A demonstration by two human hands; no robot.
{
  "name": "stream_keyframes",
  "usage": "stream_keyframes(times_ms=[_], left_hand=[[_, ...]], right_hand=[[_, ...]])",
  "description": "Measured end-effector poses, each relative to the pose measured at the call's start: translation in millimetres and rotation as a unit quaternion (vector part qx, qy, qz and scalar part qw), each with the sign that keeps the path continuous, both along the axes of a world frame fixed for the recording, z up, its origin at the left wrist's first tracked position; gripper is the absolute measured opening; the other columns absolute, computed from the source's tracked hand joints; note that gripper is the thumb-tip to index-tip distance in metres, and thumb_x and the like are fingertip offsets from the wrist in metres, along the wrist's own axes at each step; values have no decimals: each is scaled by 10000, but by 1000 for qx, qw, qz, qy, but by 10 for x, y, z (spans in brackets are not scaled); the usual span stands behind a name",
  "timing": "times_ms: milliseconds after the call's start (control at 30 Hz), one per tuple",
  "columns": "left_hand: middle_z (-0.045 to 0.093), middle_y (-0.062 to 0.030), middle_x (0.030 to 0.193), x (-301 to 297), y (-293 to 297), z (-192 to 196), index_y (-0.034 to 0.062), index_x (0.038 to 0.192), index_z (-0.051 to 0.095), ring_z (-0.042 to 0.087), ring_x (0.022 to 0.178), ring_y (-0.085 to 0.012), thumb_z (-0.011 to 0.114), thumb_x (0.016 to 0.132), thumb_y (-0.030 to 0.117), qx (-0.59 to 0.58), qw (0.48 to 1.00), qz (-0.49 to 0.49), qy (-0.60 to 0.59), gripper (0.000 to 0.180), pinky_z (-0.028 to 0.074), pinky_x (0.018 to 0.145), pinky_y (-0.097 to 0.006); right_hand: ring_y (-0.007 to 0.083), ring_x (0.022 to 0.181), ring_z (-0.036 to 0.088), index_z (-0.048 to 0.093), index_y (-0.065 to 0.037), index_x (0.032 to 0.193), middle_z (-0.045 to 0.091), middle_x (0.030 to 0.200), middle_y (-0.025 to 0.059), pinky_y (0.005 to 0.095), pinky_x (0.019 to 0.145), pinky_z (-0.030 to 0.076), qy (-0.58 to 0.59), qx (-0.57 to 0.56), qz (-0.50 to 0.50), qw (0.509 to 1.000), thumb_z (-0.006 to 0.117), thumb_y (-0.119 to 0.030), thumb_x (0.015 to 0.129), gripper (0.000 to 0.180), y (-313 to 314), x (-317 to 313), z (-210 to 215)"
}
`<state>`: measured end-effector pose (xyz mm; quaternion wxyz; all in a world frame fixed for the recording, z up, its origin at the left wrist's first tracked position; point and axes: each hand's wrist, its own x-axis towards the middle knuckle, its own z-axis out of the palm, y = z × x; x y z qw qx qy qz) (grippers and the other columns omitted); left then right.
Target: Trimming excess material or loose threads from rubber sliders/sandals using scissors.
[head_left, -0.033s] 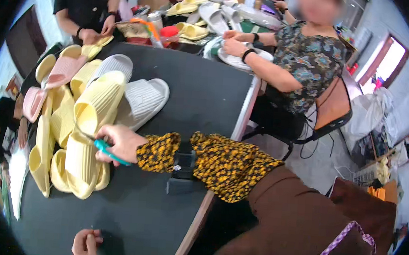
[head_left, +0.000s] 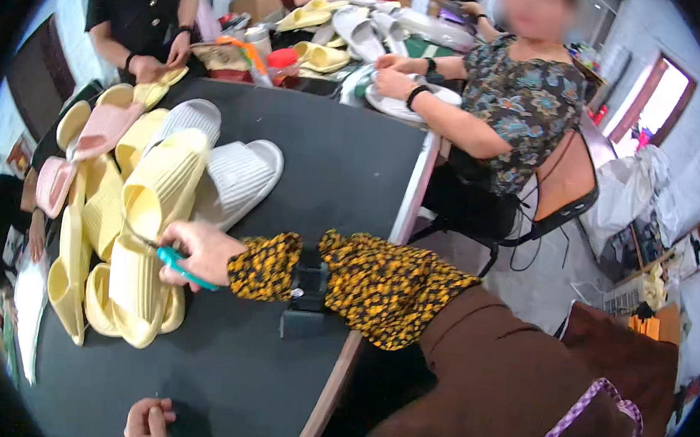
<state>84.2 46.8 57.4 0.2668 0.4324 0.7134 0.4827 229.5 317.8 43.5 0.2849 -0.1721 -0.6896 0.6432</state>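
Observation:
My right hand [head_left: 200, 254] is closed around a teal-handled tool [head_left: 186, 270] with a thin, curved dark metal tip. That tip reaches to the opening of a ribbed yellow slipper [head_left: 166, 175] on top of a pile. Another yellow slipper [head_left: 135, 293] lies just below the hand. At the lower edge, my left hand [head_left: 149, 424] hovers over or rests on the dark table [head_left: 241, 389], fingers curled toward the thumb. Whether anything small is between those fingers I cannot make out.
Grey slippers [head_left: 243, 174] and pink slippers [head_left: 109, 128] lie among the yellow ones. Across the table a person [head_left: 141, 17] handles a yellow slipper. Another person [head_left: 529, 101], seated on a chair [head_left: 568, 181] at the right, holds a white slipper. More slippers are heaped behind.
The whole view has shifted slightly, so the scene sits a little lower and to the left. Both hands keep nearly the same pose, and the tool stays in my right hand.

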Motion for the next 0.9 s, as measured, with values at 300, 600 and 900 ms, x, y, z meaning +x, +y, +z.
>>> stream_keyframes(times_ms=[300,600,900], left_hand=[[641,-116,889,-63,8,-18,-73,985,581,573,738,-137,517,887,39,9,999,-31,22,162,471,717,-255],[639,-90,869,-51,21,-8,-51,974,602,572,732,-129,528,867,36,-34,993,-44,108,156,477,682,-248],[623,-84,869,-60,21,22,-29,971,600,574,755,-136,519,875,42,-57,990,-33,125,144,474,699,-258]], right_hand=[[111,454,534,475,41,1061,571,705,69,261,420,441,-3,-6,-5,1000,695,-160,728,447,13,-26,8],[111,438,532,484,40,1050,575,695,74,263,403,430,-3,6,-6,1000,690,-136,733,418,3,-3,21],[153,431,553,508,51,1007,588,669,84,289,399,460,15,31,-34,999,707,-144,691,422,-25,-20,18]])
